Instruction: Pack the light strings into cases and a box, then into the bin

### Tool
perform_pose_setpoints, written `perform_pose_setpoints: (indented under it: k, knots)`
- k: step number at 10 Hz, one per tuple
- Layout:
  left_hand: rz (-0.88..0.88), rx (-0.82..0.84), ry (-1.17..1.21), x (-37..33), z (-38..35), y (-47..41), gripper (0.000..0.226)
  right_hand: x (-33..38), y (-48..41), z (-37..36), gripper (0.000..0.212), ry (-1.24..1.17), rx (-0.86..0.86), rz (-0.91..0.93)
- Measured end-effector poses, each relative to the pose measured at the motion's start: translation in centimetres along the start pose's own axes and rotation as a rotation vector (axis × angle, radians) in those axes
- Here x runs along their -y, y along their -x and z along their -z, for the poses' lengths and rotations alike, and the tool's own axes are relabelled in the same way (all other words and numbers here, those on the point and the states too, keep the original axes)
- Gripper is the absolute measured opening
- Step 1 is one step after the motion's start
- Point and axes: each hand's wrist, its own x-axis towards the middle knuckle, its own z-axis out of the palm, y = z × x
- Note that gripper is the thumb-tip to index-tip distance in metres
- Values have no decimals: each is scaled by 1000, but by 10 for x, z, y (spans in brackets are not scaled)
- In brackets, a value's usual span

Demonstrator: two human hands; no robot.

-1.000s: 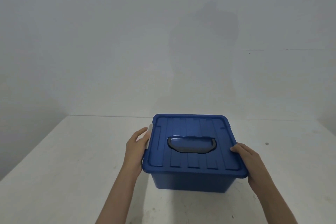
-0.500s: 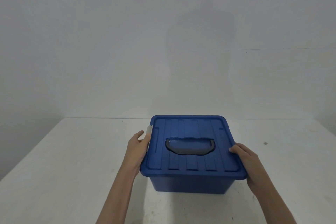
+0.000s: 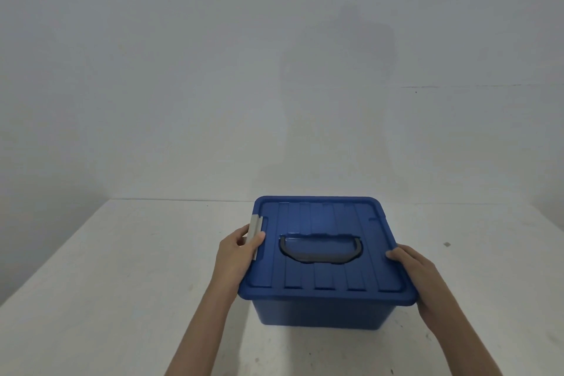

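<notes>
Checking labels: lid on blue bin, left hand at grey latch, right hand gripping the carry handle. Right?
No. Head view: right hand grips the right edge of the lid; the carry handle is untouched. Left hand at the grey latch: correct.

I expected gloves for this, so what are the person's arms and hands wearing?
Nothing that shows: the left hand and right hand have no gloves, rings or watch in view, and both forearms are without sleeves up to the picture's edge.
</notes>
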Motion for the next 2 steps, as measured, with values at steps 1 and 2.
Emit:
perform_pose_setpoints:
  k: [1, 2]
  knots:
    - [-19, 26, -74, 10, 7, 10, 56, 7, 9, 3, 30, 18, 51, -23]
    - [-43, 27, -55, 29, 22, 50, 55, 6, 42, 12, 31, 83, 11, 4]
